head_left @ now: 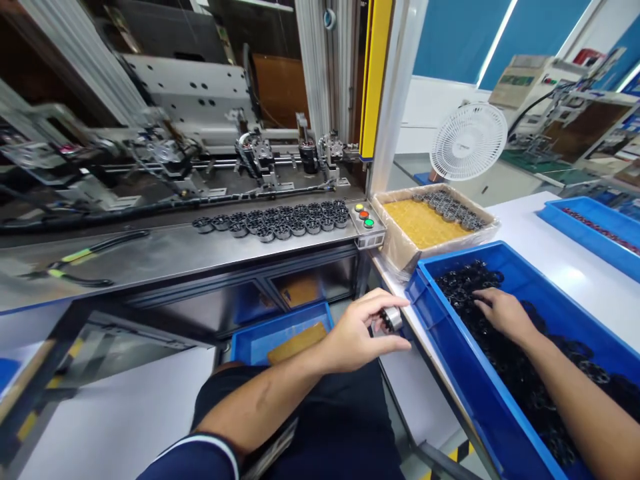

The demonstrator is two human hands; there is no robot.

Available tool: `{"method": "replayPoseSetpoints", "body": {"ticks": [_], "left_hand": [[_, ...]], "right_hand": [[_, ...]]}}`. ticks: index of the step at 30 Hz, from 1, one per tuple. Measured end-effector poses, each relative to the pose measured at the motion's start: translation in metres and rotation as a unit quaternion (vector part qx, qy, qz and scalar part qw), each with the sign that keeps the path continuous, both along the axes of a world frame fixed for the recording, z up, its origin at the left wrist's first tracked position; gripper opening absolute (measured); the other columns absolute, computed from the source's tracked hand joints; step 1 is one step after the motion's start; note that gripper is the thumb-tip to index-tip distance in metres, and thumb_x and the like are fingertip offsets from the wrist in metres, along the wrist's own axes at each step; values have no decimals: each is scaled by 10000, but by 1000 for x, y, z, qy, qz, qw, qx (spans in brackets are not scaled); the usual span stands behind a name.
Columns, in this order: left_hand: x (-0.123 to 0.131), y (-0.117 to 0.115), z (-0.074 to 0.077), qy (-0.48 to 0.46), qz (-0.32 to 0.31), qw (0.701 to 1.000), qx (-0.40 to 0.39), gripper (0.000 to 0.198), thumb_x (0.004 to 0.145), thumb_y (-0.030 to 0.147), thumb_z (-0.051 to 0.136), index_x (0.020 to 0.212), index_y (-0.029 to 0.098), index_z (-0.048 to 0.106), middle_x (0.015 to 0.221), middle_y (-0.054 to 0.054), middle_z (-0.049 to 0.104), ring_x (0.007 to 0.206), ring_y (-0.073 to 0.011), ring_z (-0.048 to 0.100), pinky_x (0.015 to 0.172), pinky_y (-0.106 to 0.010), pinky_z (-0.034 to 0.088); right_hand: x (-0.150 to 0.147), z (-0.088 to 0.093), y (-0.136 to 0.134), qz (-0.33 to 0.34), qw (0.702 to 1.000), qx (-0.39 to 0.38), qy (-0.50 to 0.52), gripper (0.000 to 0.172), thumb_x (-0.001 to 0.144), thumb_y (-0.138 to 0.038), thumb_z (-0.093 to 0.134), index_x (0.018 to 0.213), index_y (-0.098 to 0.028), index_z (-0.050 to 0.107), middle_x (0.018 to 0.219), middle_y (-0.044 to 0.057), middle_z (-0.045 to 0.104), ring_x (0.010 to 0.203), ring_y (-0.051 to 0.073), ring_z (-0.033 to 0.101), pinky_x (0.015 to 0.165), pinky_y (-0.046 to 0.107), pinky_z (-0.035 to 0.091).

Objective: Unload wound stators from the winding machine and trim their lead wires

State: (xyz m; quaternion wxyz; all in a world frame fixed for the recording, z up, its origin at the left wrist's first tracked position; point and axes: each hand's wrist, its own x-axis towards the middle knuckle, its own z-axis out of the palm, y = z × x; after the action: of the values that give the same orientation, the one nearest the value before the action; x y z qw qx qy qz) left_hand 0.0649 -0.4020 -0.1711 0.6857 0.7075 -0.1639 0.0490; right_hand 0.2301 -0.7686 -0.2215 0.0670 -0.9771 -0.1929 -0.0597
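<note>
My left hand (357,333) is in front of my lap, left of the blue bin. Its curled fingers hold a short silver metal cylinder (393,318) with a black toothed end, while thumb and index finger stretch past it. My right hand (505,315) reaches into the blue bin (500,393), its fingertips down among many loose black plastic ring parts (530,380). Thumb and fingers come together on one of these parts, largely lost against the dark heap.
Rows of black-and-silver rings (295,219) stand on the metal ledge (165,267), near cutting pliers (80,259) and a button box (369,227). Machine fixtures (260,157) lie behind. A plastic-lined carton (425,223) holds more rings. Beyond is a white fan (469,141); a blue tray (280,333) sits below.
</note>
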Motion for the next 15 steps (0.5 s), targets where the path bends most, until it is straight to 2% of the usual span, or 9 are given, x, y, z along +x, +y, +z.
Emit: {"method": "replayPoseSetpoints", "body": {"ticks": [3, 5, 7, 9, 12, 14, 15], "left_hand": [[-4, -1, 4, -99, 7, 991, 86, 520, 793, 393, 831, 1245, 163, 717, 1029, -102, 718, 876, -158, 632, 702, -241, 520], [-6, 0, 6, -113, -1, 989, 92, 592, 815, 390, 814, 1338, 161, 655, 1073, -110, 758, 831, -146, 650, 725, -252, 539], [-7, 3, 10, -107, -5, 991, 76, 573, 828, 379, 802, 1333, 153, 651, 1153, -126, 770, 831, -147, 681, 735, -253, 548], [-8, 6, 14, -104, -3, 993, 56, 486, 845, 361, 782, 1266, 136, 689, 1226, -150, 751, 925, -177, 712, 736, -248, 545], [-7, 11, 19, -95, 7, 995, 40, 454, 871, 348, 750, 1258, 117, 698, 1241, -163, 740, 1016, -207, 708, 761, -255, 540], [-6, 11, 19, -74, 1, 997, 21, 452, 887, 325, 732, 1286, 117, 684, 1240, -158, 739, 1038, -204, 698, 837, -271, 543], [-6, 10, 17, -58, -15, 998, -3, 462, 892, 313, 725, 1307, 118, 671, 1256, -159, 732, 1048, -201, 694, 866, -277, 544]], "right_hand": [[-2, -17, 6, -15, 999, -28, 2, 253, 985, -344, 642, 1119, -132, 679, 1109, 81, 705, 1046, 199, 680, 985, 445, 553], [0, -18, 5, -22, 999, -37, -1, 236, 973, -339, 659, 1083, -131, 681, 1055, 65, 706, 997, 187, 684, 951, 427, 564], [4, -13, 1, -22, 999, -37, -7, 195, 949, -322, 691, 1002, -134, 688, 941, 33, 706, 874, 157, 685, 863, 378, 581], [7, 1, 1, -16, 999, -23, -21, 171, 920, -306, 714, 866, -144, 699, 784, 16, 692, 695, 143, 661, 710, 320, 567], [-4, 35, 21, 4, 997, 30, -76, 283, 945, -360, 638, 729, -190, 707, 666, 57, 692, 562, 189, 648, 552, 329, 493], [-30, 62, 49, 22, 989, 78, -127, 313, 973, -446, 571, 848, -211, 737, 795, 76, 749, 651, 223, 702, 612, 363, 526], [-49, 75, 66, 28, 982, 103, -157, 302, 973, -474, 571, 967, -221, 737, 928, 79, 766, 745, 236, 723, 685, 380, 547]]}}
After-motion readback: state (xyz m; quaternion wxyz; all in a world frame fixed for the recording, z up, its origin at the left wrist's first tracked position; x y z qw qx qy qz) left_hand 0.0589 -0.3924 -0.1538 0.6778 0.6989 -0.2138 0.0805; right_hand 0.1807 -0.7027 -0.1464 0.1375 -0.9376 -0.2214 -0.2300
